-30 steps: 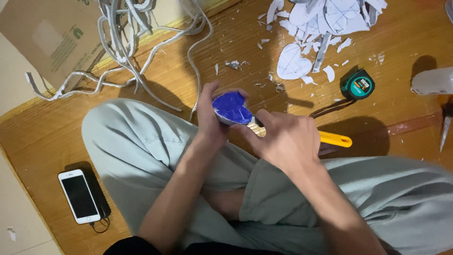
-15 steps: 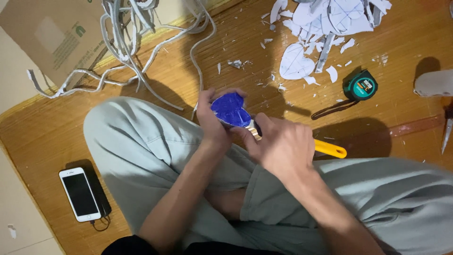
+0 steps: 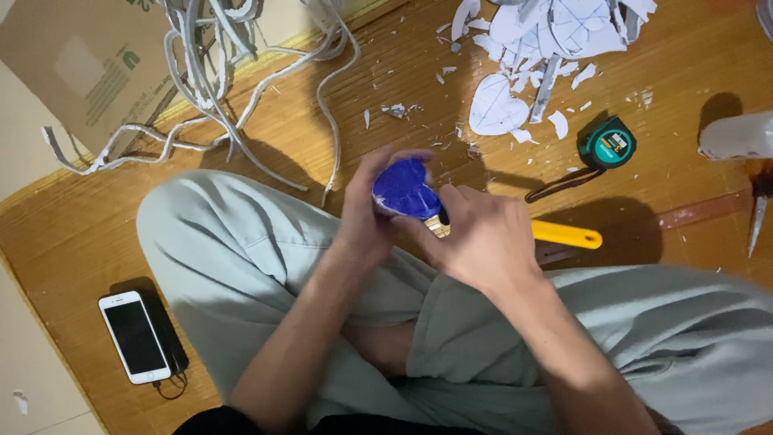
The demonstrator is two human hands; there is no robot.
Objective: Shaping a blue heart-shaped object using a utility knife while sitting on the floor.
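The person sits cross-legged on the wooden floor. The left hand holds a small blue piece above the lap, with its fingers curled tight around the back and edge. The right hand is closed on a brush with a yellow handle, and the bristle end touches the lower edge of the blue piece. It looks like paint is going on.

To do this well, the left hand should keep the piece steady and turn it a little at a time. The brush should move in short, soft strokes, staying off the fingers that hold the edge.

Near the knees lie white scraps and a white heart shape. A green tape measure sits just beside them. A phone lies by the left leg, well apart. White strips tangle near a cardboard box. Nothing blocks the hands, but wet paint could drip on the trousers underneath.
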